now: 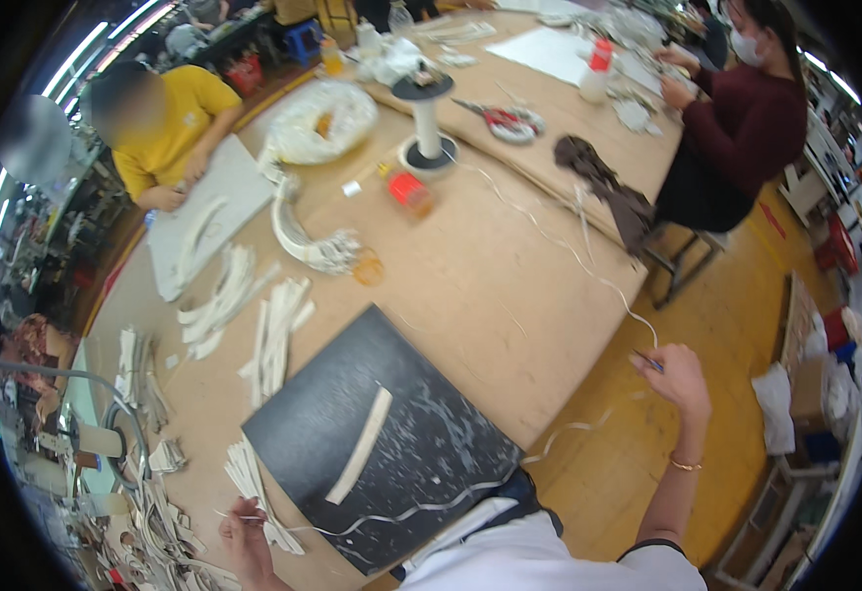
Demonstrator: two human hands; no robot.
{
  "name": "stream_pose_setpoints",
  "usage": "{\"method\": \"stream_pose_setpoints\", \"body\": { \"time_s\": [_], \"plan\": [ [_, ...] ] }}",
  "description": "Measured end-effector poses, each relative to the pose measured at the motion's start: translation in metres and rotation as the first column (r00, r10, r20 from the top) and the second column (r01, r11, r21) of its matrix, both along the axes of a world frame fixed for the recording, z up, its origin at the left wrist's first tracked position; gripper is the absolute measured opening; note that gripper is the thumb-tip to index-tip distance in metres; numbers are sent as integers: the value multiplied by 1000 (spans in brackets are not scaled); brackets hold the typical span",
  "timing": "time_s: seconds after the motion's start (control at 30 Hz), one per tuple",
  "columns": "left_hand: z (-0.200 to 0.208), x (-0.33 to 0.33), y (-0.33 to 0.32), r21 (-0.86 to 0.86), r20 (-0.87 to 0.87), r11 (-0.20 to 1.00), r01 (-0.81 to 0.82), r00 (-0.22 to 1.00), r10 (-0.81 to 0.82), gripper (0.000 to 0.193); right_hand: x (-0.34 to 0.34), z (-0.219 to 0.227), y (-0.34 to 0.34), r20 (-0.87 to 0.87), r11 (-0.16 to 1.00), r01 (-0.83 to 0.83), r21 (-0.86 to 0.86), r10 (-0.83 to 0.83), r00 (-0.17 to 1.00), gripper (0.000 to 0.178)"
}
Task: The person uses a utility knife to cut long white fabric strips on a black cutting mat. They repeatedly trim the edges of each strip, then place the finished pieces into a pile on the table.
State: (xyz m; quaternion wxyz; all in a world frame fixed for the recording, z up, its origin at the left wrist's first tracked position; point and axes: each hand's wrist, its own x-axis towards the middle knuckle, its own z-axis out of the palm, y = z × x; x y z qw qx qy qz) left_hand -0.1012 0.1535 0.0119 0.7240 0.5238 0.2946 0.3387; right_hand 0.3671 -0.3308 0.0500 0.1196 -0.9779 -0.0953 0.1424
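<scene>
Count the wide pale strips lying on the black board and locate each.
1: the wide pale strip slanting near the middle of the black board. The thin ribbon in the left hand isn't counted; another strip could be hidden underneath.

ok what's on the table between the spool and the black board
In the head view, a red-and-orange container sits beside the spool; from there to the black board the tabletop is mostly bare.

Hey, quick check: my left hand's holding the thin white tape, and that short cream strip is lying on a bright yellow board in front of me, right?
Not quite: the board is black with whitish marks, as the head view shows. The short cream strip does lie on it, and your left hand holds the thin white tape.
</scene>
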Motion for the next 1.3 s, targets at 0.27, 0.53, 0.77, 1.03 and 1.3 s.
{"method": "stream_pose_setpoints", "body": {
  "time_s": [0.27, 0.53, 0.77, 1.03, 1.3],
  "plan": [
    [13, 11, -1, 57, -43, 998, -5, 999, 8, 30, 155, 2, 184, 490, 891, -331, 311, 148, 859, 31],
    [4, -49, -9, 162, -136, 984, -79, 985, 102, 34, 247, -68, 358, 511, 928, -266, 260, 102, 854, 26],
    [4, -63, -18, 121, -203, 975, -186, 957, 208, 34, 262, -84, 342, 511, 959, -277, 63, 207, 834, 21],
    [3, -53, -9, 86, -151, 982, -169, 972, 181, 36, 255, -86, 335, 588, 962, -269, 33, 199, 784, 16],
    [-63, -71, 16, -227, -39, 872, -433, 899, 436, 39, 256, -66, 280, 25, 883, -129, 451, 132, 991, 28]
  ]
}}
